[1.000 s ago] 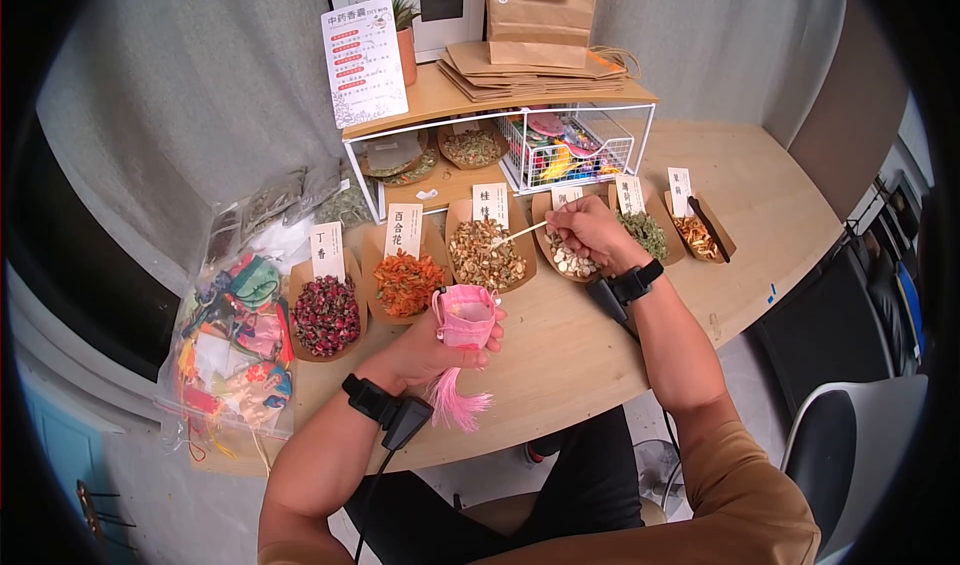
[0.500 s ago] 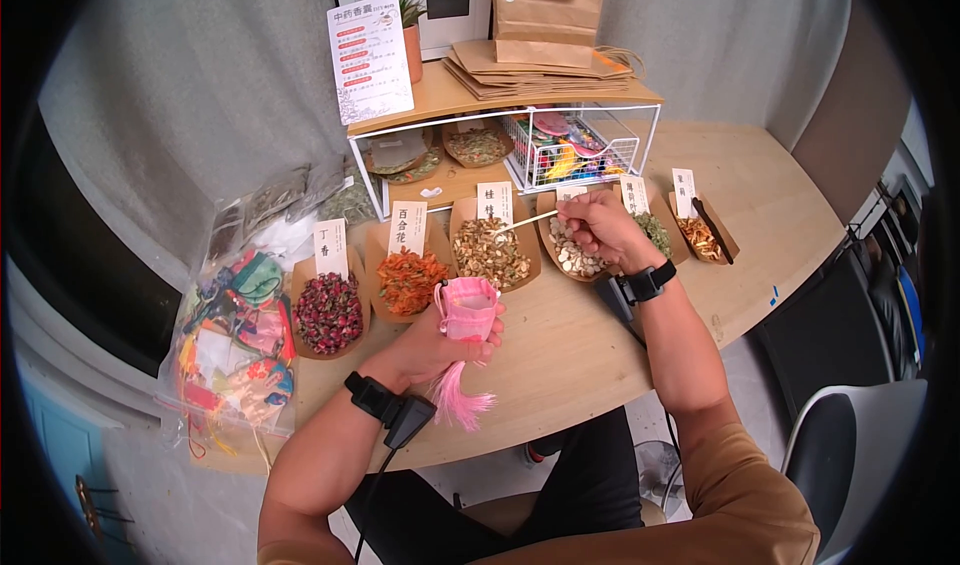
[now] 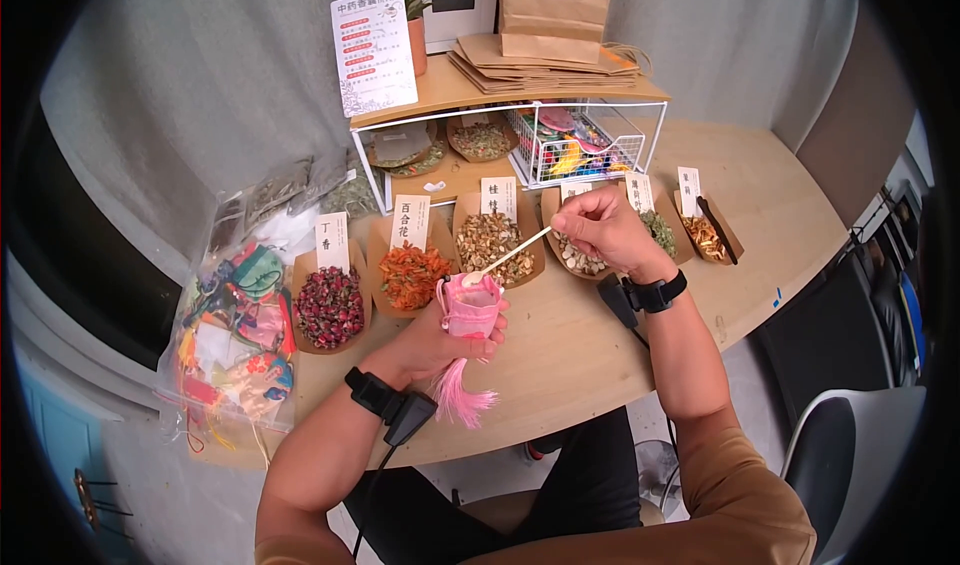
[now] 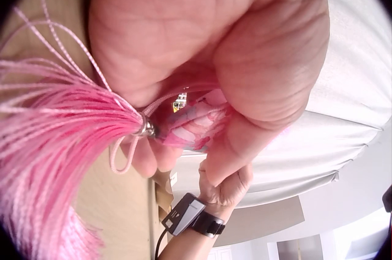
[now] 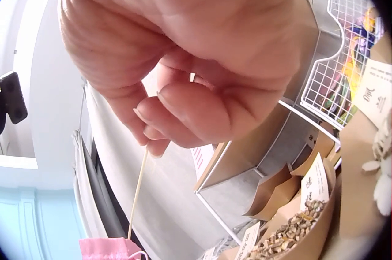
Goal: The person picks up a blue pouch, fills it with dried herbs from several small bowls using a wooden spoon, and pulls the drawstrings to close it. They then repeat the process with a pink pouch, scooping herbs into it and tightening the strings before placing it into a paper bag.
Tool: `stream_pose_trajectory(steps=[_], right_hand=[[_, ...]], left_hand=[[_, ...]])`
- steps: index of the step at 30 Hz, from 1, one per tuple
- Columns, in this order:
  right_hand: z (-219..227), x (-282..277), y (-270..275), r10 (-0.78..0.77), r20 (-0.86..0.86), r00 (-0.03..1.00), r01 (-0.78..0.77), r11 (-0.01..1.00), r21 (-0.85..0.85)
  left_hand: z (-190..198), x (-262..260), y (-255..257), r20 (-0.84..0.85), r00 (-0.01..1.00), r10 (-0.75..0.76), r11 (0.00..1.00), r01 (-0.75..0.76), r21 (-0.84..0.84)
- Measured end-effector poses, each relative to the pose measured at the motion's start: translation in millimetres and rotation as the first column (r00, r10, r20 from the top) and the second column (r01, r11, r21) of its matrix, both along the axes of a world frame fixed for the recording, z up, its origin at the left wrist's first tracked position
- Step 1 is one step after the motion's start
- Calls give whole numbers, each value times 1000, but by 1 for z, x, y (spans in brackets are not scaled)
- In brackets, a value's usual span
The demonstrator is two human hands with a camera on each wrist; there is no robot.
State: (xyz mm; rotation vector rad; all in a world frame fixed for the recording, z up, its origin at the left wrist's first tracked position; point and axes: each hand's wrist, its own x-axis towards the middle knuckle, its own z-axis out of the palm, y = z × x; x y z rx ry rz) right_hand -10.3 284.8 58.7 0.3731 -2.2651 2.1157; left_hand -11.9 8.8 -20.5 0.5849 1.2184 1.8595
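Note:
In the head view my left hand (image 3: pixel 422 347) grips a pink drawstring pouch (image 3: pixel 470 317) upright, its mouth spread. A pink tassel (image 4: pixel 67 137) hangs from the pouch and fills much of the left wrist view. Between thumb and fingers, my right hand (image 3: pixel 612 233) pinches the thin handle of a small pale spoon (image 3: pixel 520 249). The spoon slants down to the left, its bowl right at the pouch's opening. From the right wrist view, the spoon's handle (image 5: pixel 138 194) runs down to the pink rim of the pouch (image 5: pixel 109 249). What lies inside the pouch is hidden.
Paper trays stand in a row: dark red buds (image 3: pixel 330 308), orange petals (image 3: pixel 408 273), brown chopped pieces (image 3: pixel 488 240), pale slices (image 3: pixel 580 257) and others. A plastic bag of colourful pouches (image 3: pixel 240 315) lies left. Behind stands a shelf (image 3: pixel 435 95) with a wire basket (image 3: pixel 585 155).
My right hand has brought the spoon from the tray of brown chopped pieces left and down to the pouch mouth. The left hand keeps its grip on the pouch, nearly still.

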Motion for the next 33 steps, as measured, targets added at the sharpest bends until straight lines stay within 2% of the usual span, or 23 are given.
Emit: stream_pose_trajectory(steps=[2, 5, 8, 11, 14, 17, 20, 26, 33], right_hand=[[1, 1, -1, -21, -27, 999, 21, 1000, -2], [-7, -7, 3, -80, -68, 994, 68, 984, -166], [-8, -14, 10, -279, -48, 959, 277, 960, -43], [-18, -25, 23, -412, -143, 900, 431, 890, 151], [-24, -28, 30, -441, -184, 878, 477, 832, 283], [-20, -25, 23, -397, -87, 914, 393, 809, 436], [-32, -31, 23, -365, 11, 931, 315, 817, 483], [-39, -34, 17, -320, 101, 942, 254, 876, 411], [-32, -31, 18, -264, 263, 928, 214, 955, 204]], left_hand=[[0, 0, 0, -2, 1000, 0, 1000, 0, -8], [-1, -1, -1, -19, 1000, -14, 1000, 15, 6], [-3, -3, -1, -76, 997, -22, 1000, 22, 1], [-2, -1, -2, -61, 998, -12, 1000, 12, 3], [-6, -5, -3, -88, 995, -40, 999, 39, -12], [-5, -4, -3, -81, 996, -35, 999, 36, 6], [1, 1, -2, -56, 998, -4, 1000, 5, 13], [-4, -3, -2, -93, 995, -37, 999, 37, -3], [-2, -3, -2, -106, 993, -48, 999, 46, -14]])
